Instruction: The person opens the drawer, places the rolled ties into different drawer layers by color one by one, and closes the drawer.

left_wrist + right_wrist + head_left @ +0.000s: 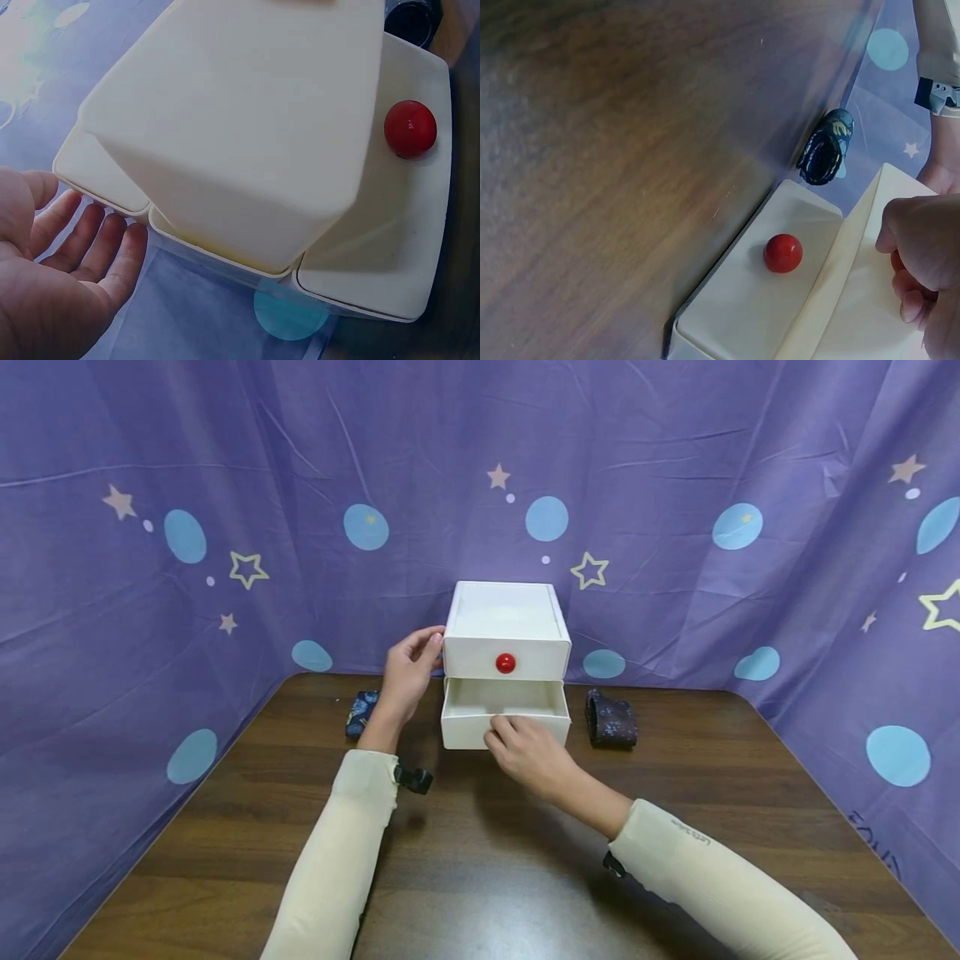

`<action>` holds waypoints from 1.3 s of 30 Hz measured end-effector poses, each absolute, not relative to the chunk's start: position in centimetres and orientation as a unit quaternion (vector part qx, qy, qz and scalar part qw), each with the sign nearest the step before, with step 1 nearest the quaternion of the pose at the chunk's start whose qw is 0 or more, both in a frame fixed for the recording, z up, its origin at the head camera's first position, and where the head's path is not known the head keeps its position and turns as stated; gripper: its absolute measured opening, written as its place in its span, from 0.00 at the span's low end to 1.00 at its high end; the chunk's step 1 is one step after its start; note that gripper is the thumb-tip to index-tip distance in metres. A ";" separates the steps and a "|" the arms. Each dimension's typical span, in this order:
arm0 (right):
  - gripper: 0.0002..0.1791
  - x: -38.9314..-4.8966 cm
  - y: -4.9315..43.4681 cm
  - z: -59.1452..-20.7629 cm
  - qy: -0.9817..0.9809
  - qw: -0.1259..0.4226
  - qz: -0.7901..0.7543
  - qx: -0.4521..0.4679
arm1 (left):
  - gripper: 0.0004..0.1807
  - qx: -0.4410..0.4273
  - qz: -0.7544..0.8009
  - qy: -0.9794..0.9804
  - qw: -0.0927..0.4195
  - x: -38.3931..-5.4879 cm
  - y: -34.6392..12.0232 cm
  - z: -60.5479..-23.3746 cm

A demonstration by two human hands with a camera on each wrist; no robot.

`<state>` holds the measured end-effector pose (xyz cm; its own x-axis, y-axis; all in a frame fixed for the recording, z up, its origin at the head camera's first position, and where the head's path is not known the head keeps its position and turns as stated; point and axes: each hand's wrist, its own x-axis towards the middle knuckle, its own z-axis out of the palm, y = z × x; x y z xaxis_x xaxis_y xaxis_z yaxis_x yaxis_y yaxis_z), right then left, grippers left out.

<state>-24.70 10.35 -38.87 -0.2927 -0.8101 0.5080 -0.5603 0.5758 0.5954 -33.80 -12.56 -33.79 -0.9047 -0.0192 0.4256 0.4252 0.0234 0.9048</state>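
A white drawer unit (504, 607) stands at the back of the table; the wrist views show three tiers. Its middle drawer (467, 733) is pulled out, and the part of its inside that shows holds nothing. My right hand (528, 753) has its fingers curled at the middle of that drawer's front, gripping where the knob sits; the knob is hidden under them. My left hand (408, 672) rests its fingertips at the unit's left side, fingers nearly straight. A red knob (506, 663) marks the closed top drawer. Another red knob (783, 253) is on the closed bottom drawer.
A dark blue patterned fabric roll (362, 715) lies left of the unit, partly behind my left wrist. On the right sits a dark patterned fabric piece (611, 720). A purple curtain (645, 452) with stars hangs behind the wooden table (465, 860).
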 end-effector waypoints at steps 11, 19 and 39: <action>0.08 -24.1 10.5 -38.9 -0.793 0.398 -0.153 0.435 | 0.20 -0.145 -0.696 -0.682 0.172 -33.8 -12.3 -33.7; 0.08 -23.8 10.6 -38.8 -0.789 0.399 -0.153 0.441 | 0.20 -0.144 -0.692 -0.686 0.172 -34.0 -12.3 -33.7; 0.11 -22.3 10.7 -39.0 -0.786 0.398 -0.143 0.452 | 0.21 -0.132 -0.685 -0.697 0.166 -33.8 -12.4 -33.7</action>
<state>-22.26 10.72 -39.02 -0.2750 -0.8240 0.4953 -0.5966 0.5502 0.5842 -33.79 -12.39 -33.73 -0.9098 -0.0434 0.4127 0.4119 0.0265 0.9108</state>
